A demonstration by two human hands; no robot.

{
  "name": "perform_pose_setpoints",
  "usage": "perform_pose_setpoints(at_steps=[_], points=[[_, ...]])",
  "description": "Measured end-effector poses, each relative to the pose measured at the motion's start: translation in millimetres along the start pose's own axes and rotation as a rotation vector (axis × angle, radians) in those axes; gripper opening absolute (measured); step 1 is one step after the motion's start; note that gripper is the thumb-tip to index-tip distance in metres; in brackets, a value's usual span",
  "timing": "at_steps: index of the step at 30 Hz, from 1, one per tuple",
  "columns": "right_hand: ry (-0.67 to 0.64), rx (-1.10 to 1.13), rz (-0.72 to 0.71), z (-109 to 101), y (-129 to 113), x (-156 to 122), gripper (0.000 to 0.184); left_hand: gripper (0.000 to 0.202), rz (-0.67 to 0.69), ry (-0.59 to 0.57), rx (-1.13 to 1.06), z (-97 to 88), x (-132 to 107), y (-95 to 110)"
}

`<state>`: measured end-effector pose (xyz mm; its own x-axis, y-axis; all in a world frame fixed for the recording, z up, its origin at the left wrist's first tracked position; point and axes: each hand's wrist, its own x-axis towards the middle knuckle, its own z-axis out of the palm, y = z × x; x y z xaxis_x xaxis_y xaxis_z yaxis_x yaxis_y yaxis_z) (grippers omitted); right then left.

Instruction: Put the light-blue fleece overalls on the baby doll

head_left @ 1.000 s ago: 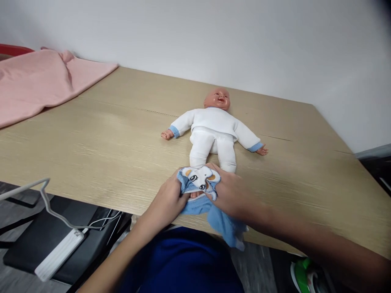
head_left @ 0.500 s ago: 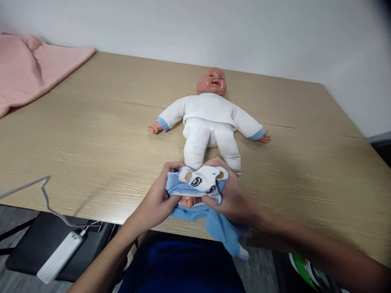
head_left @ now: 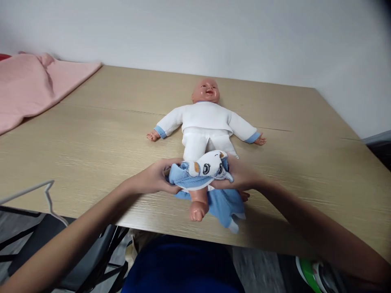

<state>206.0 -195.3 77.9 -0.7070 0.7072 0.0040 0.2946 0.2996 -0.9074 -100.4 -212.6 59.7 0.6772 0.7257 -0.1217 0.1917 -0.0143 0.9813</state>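
W/ L hand (head_left: 154,179), pinching L side of blue pants (head_left: 198,173), fingers closed on fabric. Bunched round legs of doll (head_left: 207,120) near front edge of table (head_left: 91,134), centre, one bare foot (head_left: 197,212) sticking out. W/ R hand (head_left: 244,175), gripping R side, fingers curled shut on it.

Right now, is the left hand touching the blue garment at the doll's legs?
Touching. The head view shows the left hand pinching the bunched edge of the blue garment, fingers curled onto the cloth with no gap between them.
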Motion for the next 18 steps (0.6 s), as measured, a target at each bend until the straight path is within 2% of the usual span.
perform_pose_setpoints(at_steps=[3,5,8,10,13,15,16,18], points=[[-0.138,-0.029,-0.001,-9.9,0.1,8.6,0.026,0.036,0.055,-0.036,0.093,-12.3,10.2,-1.1],[-0.156,-0.015,0.027,-8.6,-3.3,9.7,0.031,0.040,0.064,-0.026,0.105,-18.6,11.5,-1.8],[-0.055,0.019,0.025,-0.9,-11.6,2.7,0.032,0.051,0.022,-0.023,0.029,-25.4,6.5,-2.4],[-0.007,-0.012,-0.003,2.6,-17.4,-7.0,0.027,0.046,0.026,-0.015,0.005,-28.6,1.1,-3.0],[0.072,-0.186,-0.004,0.9,-24.9,-25.2,0.012,0.036,0.029,0.059,0.013,-32.8,-6.8,-6.7],[0.144,-0.309,0.022,-3.3,-29.4,-36.9,0.014,0.036,0.016,0.107,0.014,-36.2,-11.5,-10.3],[0.152,-0.328,0.038,-5.4,-31.6,-41.9,0.018,0.036,0.016,0.111,0.014,-38.5,-13.5,-11.5],[0.077,-0.263,0.077,-9.1,-35.2,-49.7,0.020,0.030,0.043,0.067,0.034,-44.3,-16.1,-10.3]])
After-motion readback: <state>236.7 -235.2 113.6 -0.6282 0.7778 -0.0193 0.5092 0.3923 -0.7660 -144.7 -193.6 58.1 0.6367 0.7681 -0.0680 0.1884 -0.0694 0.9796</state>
